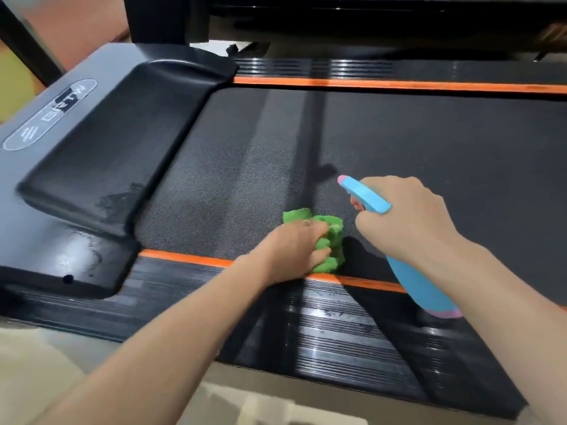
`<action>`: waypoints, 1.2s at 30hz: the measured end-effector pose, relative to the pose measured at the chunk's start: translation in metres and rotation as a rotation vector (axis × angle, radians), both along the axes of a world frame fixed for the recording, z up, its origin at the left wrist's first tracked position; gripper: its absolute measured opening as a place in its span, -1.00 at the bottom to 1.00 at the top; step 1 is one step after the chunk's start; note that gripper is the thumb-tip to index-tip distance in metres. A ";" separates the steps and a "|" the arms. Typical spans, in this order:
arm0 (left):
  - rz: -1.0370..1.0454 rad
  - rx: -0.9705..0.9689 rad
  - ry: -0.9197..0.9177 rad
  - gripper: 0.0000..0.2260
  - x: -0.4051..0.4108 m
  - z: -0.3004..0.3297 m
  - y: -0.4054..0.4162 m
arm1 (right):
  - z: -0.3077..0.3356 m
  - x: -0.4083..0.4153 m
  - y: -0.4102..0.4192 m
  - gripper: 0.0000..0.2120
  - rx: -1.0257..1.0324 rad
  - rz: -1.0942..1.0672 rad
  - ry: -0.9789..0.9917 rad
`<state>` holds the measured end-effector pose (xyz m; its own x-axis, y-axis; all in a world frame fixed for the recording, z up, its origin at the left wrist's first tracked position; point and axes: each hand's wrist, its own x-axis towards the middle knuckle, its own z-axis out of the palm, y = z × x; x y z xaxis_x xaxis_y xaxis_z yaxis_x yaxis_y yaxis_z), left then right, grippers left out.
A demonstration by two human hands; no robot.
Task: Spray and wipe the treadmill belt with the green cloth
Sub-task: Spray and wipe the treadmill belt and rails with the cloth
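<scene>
The dark treadmill belt (pixel 399 142) stretches across the view between two orange stripes. My left hand (pixel 291 253) grips a bunched green cloth (pixel 329 240) and holds it down on the belt at its near edge, beside the near orange stripe (pixel 184 257). Just to the right, my right hand (pixel 408 216) is wrapped around the neck of a blue spray bottle (pixel 420 286). Its blue head and pink nozzle (pixel 342 180) point left and away over the belt. The bottle's body hangs below my wrist, above the side rail.
The grey and black motor cover (pixel 101 142) with a logo sits at the left end of the belt. A ribbed black side rail (pixel 322 332) runs along the near side, with wet patches. Dark frame parts cross the top. Pale floor lies below.
</scene>
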<state>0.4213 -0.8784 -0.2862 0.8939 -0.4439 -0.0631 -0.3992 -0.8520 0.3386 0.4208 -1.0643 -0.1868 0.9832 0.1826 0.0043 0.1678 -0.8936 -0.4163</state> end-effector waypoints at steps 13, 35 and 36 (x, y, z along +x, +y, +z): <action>-0.010 0.129 -0.075 -0.79 -0.007 -0.004 0.005 | 0.000 0.005 -0.007 -0.78 0.046 -0.005 0.046; 0.388 0.129 -0.130 -0.78 0.065 0.002 0.078 | -0.020 0.011 -0.021 -0.90 -0.171 0.102 -0.010; 0.401 0.113 -0.130 -0.80 0.060 0.002 0.082 | -0.020 0.012 -0.020 -0.92 -0.176 0.112 -0.004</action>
